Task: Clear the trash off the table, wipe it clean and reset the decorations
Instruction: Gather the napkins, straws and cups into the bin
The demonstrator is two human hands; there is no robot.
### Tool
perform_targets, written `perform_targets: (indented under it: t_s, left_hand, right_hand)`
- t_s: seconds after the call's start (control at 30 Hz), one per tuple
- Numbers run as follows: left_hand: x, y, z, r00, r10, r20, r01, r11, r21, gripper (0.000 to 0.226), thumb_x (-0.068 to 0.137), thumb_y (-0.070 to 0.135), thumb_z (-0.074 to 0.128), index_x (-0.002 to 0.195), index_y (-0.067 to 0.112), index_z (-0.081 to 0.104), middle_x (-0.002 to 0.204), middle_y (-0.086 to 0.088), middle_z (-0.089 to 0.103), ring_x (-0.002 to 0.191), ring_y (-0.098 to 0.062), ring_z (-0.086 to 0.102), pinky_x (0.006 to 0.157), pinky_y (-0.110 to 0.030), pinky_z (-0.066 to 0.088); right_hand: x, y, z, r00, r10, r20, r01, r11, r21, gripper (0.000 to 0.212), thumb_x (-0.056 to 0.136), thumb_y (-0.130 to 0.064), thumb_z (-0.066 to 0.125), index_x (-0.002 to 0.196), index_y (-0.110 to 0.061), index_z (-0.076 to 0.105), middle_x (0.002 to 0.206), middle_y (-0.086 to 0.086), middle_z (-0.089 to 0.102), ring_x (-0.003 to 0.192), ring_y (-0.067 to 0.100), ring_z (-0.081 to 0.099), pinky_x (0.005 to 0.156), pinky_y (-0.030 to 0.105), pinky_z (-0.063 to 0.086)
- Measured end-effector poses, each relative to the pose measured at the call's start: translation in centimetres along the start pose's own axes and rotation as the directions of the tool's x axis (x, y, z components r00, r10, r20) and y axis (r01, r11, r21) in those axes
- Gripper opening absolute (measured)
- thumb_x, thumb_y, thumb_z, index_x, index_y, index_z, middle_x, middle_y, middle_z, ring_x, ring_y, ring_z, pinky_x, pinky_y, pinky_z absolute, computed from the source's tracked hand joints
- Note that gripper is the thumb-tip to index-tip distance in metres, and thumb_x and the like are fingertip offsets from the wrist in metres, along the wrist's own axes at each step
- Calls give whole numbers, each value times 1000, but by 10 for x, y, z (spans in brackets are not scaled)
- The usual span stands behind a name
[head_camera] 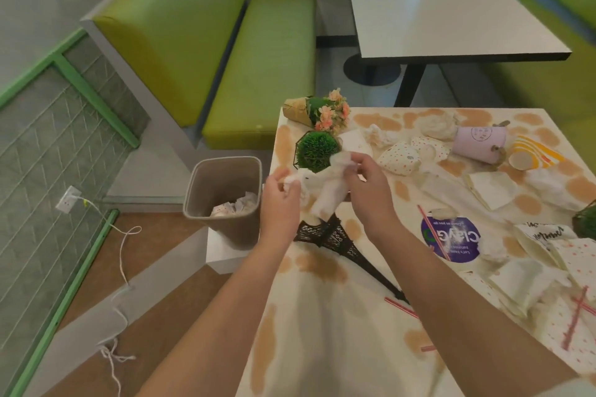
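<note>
Gripping one crumpled white napkin point(317, 192) from both ends, the hands pinch it above the worktop's point(338, 348) left edge: left hand point(279, 193) on the near-left end, right hand point(362, 182) on the upper right. Napkin's long axis runs roughly left to right, its loose tail hanging toward a toppled black tower model point(342, 240). Brown bin point(222, 200) stands just left, paper inside.

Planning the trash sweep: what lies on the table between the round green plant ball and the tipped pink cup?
In the head view, between plant ball and pink cup: white napkin, crumpled tissue, dotted paper wrappers.
</note>
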State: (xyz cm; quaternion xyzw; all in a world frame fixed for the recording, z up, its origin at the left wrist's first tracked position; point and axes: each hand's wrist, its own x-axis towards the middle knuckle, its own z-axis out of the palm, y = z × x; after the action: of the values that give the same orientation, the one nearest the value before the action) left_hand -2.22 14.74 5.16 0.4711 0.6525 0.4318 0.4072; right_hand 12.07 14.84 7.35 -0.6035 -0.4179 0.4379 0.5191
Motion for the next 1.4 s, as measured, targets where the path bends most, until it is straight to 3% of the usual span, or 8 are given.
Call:
perform_targets:
  t_s: [0.2, 0.4, 0.57, 0.77, 1.0, 1.13, 1.27, 1.4]
  left_hand:
    - [53, -23, -81, 987, -52, -153, 59, 997, 42, 23, 94, 27, 59, 116, 22, 55, 94, 13, 59, 83, -1, 57, 60, -13, 40]
    - [111, -59, -139, 979, -145, -141, 176, 955, 240, 20, 92, 30, 58, 111, 24, 59, 121, -6, 49, 78, -7, 54, 67, -27, 44]
    - [147, -81, -162, 977, -199, -74, 213, 919, 331, 29, 93, 29, 56, 121, 23, 55, 127, -6, 42, 74, -7, 50, 76, -26, 39]
    - [170, -106, -177, 956, -288, 54, 243, 882, 403, 49, 94, 32, 58, 140, 21, 46, 140, -5, 47, 120, -19, 53, 87, -26, 37]
    - [167, -114, -178, 958, -274, 89, 225, 905, 362, 32, 97, 28, 52, 128, 19, 56, 116, 3, 60, 97, -13, 53, 80, -25, 38]
    - [155, -107, -167, 966, -234, 114, 176, 910, 374, 24, 97, 33, 52, 117, 22, 61, 111, 4, 64, 95, -14, 57, 81, -28, 44]
    - [138, -89, -150, 969, -204, 135, 138, 912, 386, 15, 96, 41, 49, 102, 31, 59, 105, 6, 67, 96, -18, 62, 88, -38, 52]
    - [110, -61, -123, 971, -160, 179, 89, 933, 349, 12, 96, 42, 49, 96, 33, 58, 96, 11, 66, 91, -16, 64, 88, -41, 52]
  right_hand:
    - [8, -9, 81, 994, 44, 104, -47, 998, 33, 4, 96, -18, 61, 98, -21, 58, 104, 6, 68, 87, 20, 68, 64, 29, 58]
    - [30, 3, 159, 990, 108, 95, -91, 982, -164, 10, 92, -21, 64, 85, -27, 61, 97, 0, 67, 76, 22, 66, 75, 42, 55]
    - [48, 20, 206, 982, 170, 85, -142, 953, -266, 6, 93, -15, 62, 90, -20, 62, 79, -3, 61, 60, 16, 61, 67, 36, 57]
    - [63, 43, 242, 963, 263, 60, -238, 933, -269, 13, 93, -11, 57, 88, -22, 61, 87, 1, 64, 76, 23, 66, 77, 46, 59]
    - [55, 64, 249, 894, 422, 151, -326, 843, -427, 40, 95, -10, 49, 134, -17, 57, 121, 6, 65, 103, 23, 64, 91, 31, 50]
    - [44, 60, 235, 908, 401, 119, -329, 861, -387, 28, 94, -10, 50, 117, -18, 63, 105, 3, 66, 94, 23, 65, 89, 39, 55]
    - [30, 39, 207, 942, 327, 80, -296, 917, -269, 20, 91, -7, 51, 102, -18, 64, 92, 4, 64, 67, 15, 59, 65, 29, 54]
    - [8, 18, 161, 969, 241, 48, -228, 955, -189, 21, 90, -4, 48, 98, -14, 65, 84, 3, 64, 61, 13, 54, 55, 21, 44]
